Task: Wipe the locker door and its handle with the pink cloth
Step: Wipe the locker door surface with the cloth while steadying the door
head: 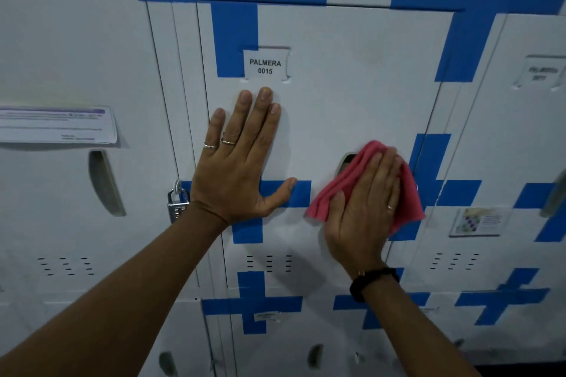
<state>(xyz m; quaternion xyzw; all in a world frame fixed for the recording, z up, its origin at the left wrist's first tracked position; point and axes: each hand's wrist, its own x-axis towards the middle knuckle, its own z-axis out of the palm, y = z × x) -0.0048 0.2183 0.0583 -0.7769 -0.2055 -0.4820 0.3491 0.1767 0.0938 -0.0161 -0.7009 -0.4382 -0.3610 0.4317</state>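
The white locker door [346,70] with blue tape crosses fills the middle of the head view, labelled PALMERA 0015. My left hand [242,159] lies flat on the door below the label, fingers spread, holding nothing. My right hand [367,208] presses a folded pink cloth [337,190] flat against the door at its right side. The cloth covers most of the recessed handle [346,161]; only the handle's upper left edge shows.
A silver combination padlock [177,206] hangs on the neighbouring left locker, just beside my left wrist. That locker has a paper notice [58,125] and its own recessed handle [105,184]. More lockers stand to the right and below, with vent slots [269,263].
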